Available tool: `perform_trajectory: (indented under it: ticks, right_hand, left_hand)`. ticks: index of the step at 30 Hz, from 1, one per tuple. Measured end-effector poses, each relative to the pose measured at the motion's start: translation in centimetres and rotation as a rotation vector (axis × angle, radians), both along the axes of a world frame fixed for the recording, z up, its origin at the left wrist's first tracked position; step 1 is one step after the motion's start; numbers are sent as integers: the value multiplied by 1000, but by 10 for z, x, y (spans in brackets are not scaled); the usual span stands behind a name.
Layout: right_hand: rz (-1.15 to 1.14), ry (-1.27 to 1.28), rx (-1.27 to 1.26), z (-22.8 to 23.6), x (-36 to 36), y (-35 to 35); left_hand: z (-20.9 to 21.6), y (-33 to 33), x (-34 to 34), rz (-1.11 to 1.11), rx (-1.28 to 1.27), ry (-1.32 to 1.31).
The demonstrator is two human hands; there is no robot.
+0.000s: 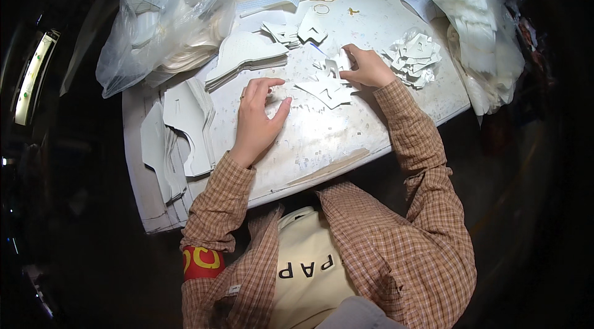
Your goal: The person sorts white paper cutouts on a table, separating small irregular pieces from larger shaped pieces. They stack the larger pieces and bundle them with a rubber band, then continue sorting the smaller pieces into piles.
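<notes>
White paper cutouts [327, 89], brown plaid sleeves [414, 137], red armband [202, 261].

Bare counter [322, 137] lies open toward the near edge. Farther back, stacks of white die-cut card [244, 56], a scrap heap [413, 56] and two stuffed plastic bags [164, 13] hem the sides.

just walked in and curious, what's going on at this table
A person in a plaid shirt sits at a worn white table sorting white die-cut card pieces. The right hand pinches a small white cutout above a loose pile. The left hand rests on the tabletop. Card stacks and plastic bags lie around.
</notes>
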State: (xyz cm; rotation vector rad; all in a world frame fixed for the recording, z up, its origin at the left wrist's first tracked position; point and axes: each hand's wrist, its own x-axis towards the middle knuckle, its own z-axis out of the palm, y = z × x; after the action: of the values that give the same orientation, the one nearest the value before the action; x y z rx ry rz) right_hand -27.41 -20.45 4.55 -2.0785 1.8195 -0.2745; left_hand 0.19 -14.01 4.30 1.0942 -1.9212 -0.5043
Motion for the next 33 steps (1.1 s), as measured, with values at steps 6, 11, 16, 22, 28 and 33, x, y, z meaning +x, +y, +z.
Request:
perform_trajectory:
  ticks: [6, 11, 16, 22, 28, 33]
  right_hand:
    - [210, -117, -69, 18, 81, -10]
    - [435, -256, -169, 39, 94, -31]
    - [560, -472, 32, 13, 94, -20]
    - [239, -967, -176, 8, 87, -28]
    - [61, -1379, 311, 12, 93, -22]
    - [239, -1189, 361, 7, 108, -9]
  left_hand:
    - [-4, -7, 24, 79, 152, -284]
    - [0, -16, 38, 114, 441, -29]
    - [1, -20, 33, 83, 463, 555]
    - [4, -19, 33, 117, 702, 894]
    - [5, -21, 24, 58, 743, 1159]
    - [1, -18, 22, -27, 686, 1102]
